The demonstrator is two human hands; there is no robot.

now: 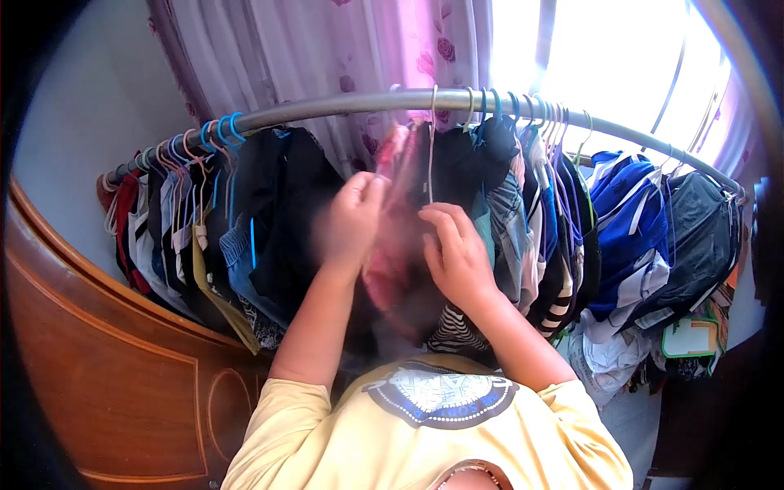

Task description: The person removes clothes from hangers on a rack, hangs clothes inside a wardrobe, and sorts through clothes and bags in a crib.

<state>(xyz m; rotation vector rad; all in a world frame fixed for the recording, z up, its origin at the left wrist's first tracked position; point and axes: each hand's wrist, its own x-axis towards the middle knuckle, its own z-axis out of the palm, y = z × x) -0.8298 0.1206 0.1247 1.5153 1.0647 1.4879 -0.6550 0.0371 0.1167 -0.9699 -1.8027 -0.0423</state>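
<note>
A red and pink patterned garment [392, 269], smeared by motion, hangs between my two hands below the rail. My left hand [355, 214] is closed at the garment's left upper edge, fingers curled and slightly blurred. A pale hanger [432, 151] is hooked over the rail and seen edge-on. At its lower end, my right hand [459, 249] has bent fingers closed on it, with the thumb lower down. Dark clothes [461, 163] hang just behind my right hand, and a black garment [298, 196] is left of my left hand.
A curved metal rail [351, 104] carries many clothes on hangers. Blue and white jackets [625, 220] hang at the right. A wooden panel [106, 351] stands at the left. Behind the rail are a floral curtain [310, 49] and a bright window [604, 57].
</note>
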